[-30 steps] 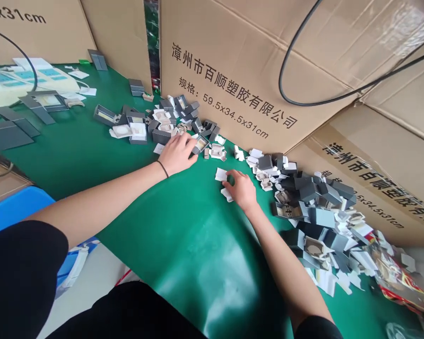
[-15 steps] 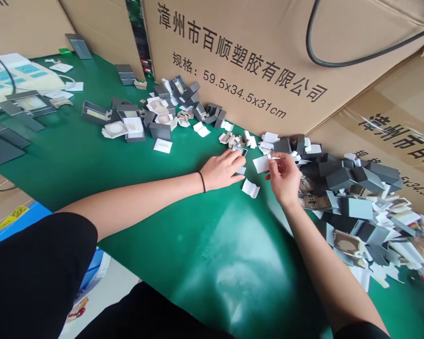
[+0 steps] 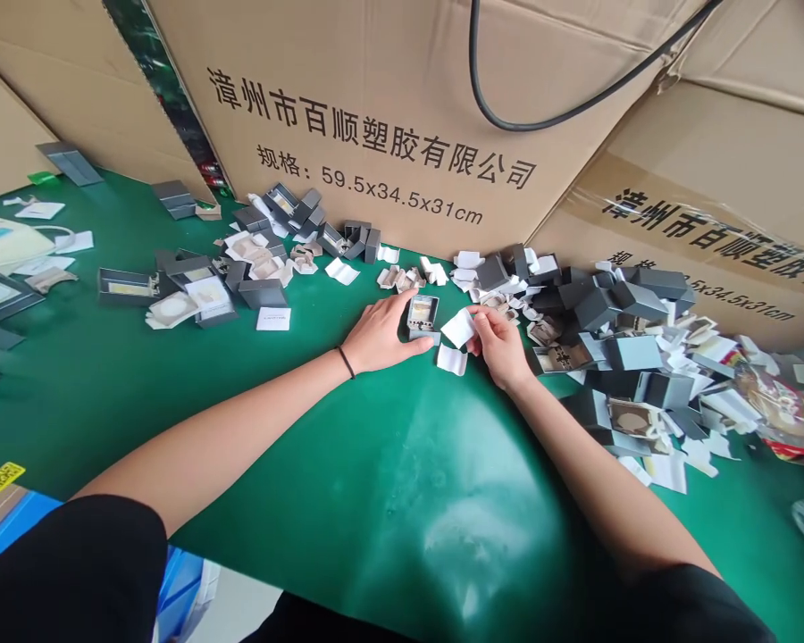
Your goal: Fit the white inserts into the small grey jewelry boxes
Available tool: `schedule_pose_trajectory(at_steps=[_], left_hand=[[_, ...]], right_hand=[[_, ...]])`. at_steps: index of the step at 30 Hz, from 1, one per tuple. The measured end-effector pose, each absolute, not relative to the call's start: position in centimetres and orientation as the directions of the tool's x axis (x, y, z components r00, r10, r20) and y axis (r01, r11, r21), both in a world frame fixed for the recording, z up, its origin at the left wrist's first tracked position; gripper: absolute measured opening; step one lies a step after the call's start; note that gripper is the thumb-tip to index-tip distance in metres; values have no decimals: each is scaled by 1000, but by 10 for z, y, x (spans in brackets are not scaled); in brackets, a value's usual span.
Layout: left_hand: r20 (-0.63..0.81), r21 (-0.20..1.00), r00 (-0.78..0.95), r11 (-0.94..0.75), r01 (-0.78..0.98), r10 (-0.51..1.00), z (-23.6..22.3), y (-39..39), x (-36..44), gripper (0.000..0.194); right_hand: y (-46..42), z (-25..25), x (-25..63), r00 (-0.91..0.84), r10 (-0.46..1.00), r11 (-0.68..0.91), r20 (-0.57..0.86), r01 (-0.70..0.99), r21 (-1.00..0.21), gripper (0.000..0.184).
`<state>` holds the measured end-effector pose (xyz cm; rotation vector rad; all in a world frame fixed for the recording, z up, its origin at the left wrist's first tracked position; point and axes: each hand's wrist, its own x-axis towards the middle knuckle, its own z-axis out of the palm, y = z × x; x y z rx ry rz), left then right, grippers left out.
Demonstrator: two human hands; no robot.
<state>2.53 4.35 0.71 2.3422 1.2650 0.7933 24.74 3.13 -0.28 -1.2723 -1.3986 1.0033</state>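
While the big cartons point(image 3: 375, 116) are sitting along the back of the green table point(image 3: 308, 464) same as before, the hands have come together in the middle since a second ago. The right pile point(image 3: 616, 330) of grey boxes and white cards is lying just beside the right hand point(image 3: 502, 348), which is now pinching a white card point(image 3: 458, 328) it's lifted off the mat. The left hand point(image 3: 381, 335) has pulled a small open box point(image 3: 422, 314) out of the left pile point(image 3: 268, 259) and is gripping it, right next to the card. Another card point(image 3: 451, 359) is lying below, so looks like card and box are meeting up.
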Motion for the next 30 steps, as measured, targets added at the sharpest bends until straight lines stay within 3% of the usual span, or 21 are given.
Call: schedule_pose_trajectory(at_steps=[5,9,12,15,21,26,30], left_hand=[[308,532,489,-574,623,816,9,40,26,82],[307,524,506,-587,617,806,11,39,26,81],[290,541,499,-570,618,817,12,39,25,81],[273,567,494,-553,611,825,14,37,24,82],[300,591,533,-593,547,791,12,35,24,82],[338,577,565,-640,507,753,9,36,24,83],[326,594,564,-628,503,759,10,39,24,85]], right_hand=[[36,-3,253,-64,971,231,229,482,-845,38],[47,-1,269,-137,926,326,351,761,-561,35],[49,-1,277,-203,890,372,407,840,-396,37],[43,-2,277,-153,880,341,450,862,-374,34],[35,-2,268,-177,920,305,349,884,-355,20],[39,-6,268,-164,908,295,385,904,-309,20],[38,0,265,-105,905,295,411,852,-433,21]])
